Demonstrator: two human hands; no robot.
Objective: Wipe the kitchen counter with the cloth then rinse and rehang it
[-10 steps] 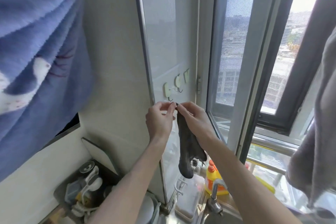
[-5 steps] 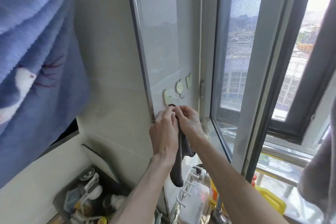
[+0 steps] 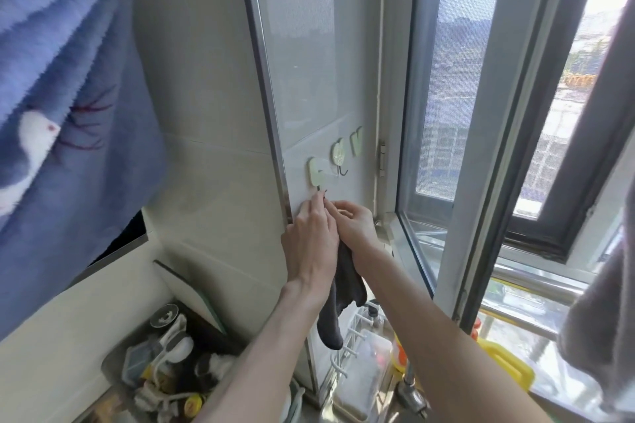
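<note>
cloth [image 3: 347, 273] pinched beneath wall hook [image 3: 316, 172]

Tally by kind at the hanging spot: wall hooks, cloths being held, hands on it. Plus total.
adhesive wall hooks: 3 (nearest hook, middle hook, far hook)
dark cloth: 1, held at its top just below the nearest hook
hands: 2 (left hand, right hand), both on the cloth
total: 6
</note>
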